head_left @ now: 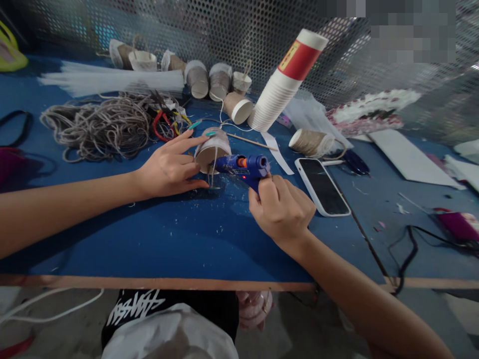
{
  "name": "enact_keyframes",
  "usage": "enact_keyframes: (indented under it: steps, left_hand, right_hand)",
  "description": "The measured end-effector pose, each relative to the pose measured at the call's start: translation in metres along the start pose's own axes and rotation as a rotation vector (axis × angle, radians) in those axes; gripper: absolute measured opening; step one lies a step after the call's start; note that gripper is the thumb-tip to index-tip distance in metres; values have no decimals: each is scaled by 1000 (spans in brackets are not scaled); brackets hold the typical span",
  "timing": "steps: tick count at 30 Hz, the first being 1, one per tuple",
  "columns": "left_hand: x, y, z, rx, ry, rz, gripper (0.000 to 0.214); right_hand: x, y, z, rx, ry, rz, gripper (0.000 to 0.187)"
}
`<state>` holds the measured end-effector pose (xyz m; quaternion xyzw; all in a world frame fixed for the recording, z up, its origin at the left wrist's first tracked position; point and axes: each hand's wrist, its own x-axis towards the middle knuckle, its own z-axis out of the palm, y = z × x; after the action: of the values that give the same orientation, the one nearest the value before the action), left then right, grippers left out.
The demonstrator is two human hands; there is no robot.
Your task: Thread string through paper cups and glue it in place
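My left hand (170,167) steadies a small paper cup (212,149) lying on its side, its brown inside facing me. The fingers reach over the cup's top and the thumb lies below its rim. A thin pale cord hangs across the opening. In my right hand (282,207) is a blue hot glue gun (243,165) with a small red light lit and an orange part inside. Its nozzle points left into the cup's mouth; whether it touches the wall is hidden. Behind the cup lies a thin wooden stick (252,142).
A leaning stack of white cups (275,92) rises behind. Several wrapped cups (220,82) line the mesh, near a grey cord pile (101,124) and red-handled scissors (161,127). Right of my hand lie a phone (325,187) and a twine-wrapped cup (310,143).
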<state>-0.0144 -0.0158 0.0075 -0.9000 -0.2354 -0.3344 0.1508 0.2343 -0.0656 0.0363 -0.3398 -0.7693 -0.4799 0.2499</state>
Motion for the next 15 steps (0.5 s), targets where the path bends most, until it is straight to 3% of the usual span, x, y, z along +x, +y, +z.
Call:
enact_keyframes:
  steps: [15]
  left_hand:
    - [0, -1, 3, 16, 33, 33, 40]
  right_hand:
    - [3, 3, -8, -69, -4, 38, 25]
